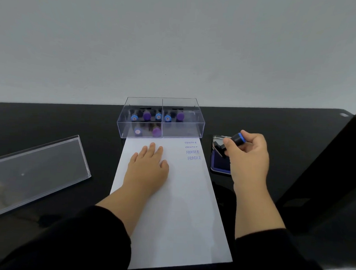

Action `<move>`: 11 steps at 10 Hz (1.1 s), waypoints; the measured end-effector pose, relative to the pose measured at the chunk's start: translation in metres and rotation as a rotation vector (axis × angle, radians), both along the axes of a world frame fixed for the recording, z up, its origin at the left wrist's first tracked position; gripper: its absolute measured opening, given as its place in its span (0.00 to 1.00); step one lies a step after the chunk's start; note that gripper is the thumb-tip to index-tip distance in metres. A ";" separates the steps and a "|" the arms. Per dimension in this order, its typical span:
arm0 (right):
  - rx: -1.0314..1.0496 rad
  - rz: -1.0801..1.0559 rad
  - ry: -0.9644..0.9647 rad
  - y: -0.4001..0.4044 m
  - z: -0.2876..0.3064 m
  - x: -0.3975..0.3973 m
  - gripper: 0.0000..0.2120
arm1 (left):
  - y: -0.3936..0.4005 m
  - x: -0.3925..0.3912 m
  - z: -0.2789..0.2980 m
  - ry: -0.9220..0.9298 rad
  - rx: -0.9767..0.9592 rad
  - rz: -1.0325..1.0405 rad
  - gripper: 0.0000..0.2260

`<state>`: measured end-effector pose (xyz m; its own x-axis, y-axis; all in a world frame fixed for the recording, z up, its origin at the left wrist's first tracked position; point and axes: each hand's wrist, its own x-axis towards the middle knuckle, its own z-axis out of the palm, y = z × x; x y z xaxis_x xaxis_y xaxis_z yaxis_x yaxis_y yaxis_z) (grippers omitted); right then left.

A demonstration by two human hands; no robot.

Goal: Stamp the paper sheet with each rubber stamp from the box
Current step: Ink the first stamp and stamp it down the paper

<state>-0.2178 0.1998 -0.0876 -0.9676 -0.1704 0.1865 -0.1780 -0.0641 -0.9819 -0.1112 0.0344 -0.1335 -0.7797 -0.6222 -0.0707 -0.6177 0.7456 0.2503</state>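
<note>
The stamp (237, 139) in the right hand (248, 156) is black with a blue band. Just left of it, violet-blue "FRAGILE" prints (192, 151) mark white paper (170, 206); the ink pad (220, 166) under it looks dark blue.

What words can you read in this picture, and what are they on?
"FRAGILE": stamped in blue on the white paper sheet, third line down.
"FRAGILE": just below it.
Two fainter prints above: only partly printed, seemingly the same word.
Labels on the blue-capped stamps in the clear plastic box: too small to read.

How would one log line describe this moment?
left hand: flat on paper sheet | right hand: holds rubber stamp over ink pad
</note>
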 end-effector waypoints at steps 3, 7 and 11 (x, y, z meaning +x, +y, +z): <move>0.041 -0.021 0.024 0.006 0.003 -0.006 0.15 | 0.001 0.000 0.001 0.000 0.004 0.007 0.24; 0.137 -0.007 0.019 0.007 -0.001 -0.010 0.15 | 0.000 0.000 0.000 0.003 -0.004 0.007 0.24; 0.591 -0.027 0.206 0.011 -0.002 -0.016 0.09 | -0.001 -0.001 0.000 0.009 -0.007 0.002 0.24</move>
<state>-0.2335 0.2108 -0.0896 -0.9272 -0.2776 0.2514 -0.3613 0.4869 -0.7952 -0.1119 0.0337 -0.1340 -0.7791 -0.6241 -0.0597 -0.6169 0.7461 0.2507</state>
